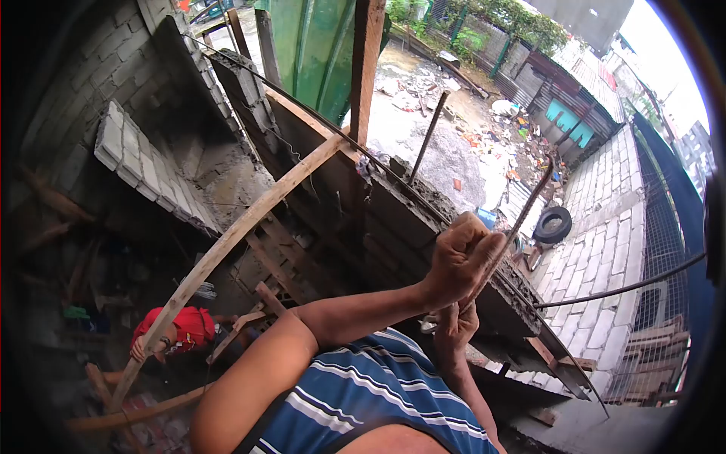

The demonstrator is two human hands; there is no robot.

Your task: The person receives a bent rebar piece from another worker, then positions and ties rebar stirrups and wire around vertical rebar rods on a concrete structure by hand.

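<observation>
A brown, rusty steel rebar (525, 208) rises at a slant from my hands, with its upper end bent. My left hand (463, 253) is closed in a fist against the bar, its arm reaching across my striped shirt. Just below it, my right hand (455, 327) is closed round the lower part of the same bar. Under both hands runs the top edge of a dark concrete wall (401, 178). Another upright rebar (429, 136) sticks out of that wall farther off.
A long wooden beam (242, 223) slants across the left, beside a wooden post (367, 72). Below, a person in a red shirt (185, 329) has a hand on the beam. A curved rebar (624, 286) juts out at right. Beyond lie a tire (553, 225) and a block wall (597, 242).
</observation>
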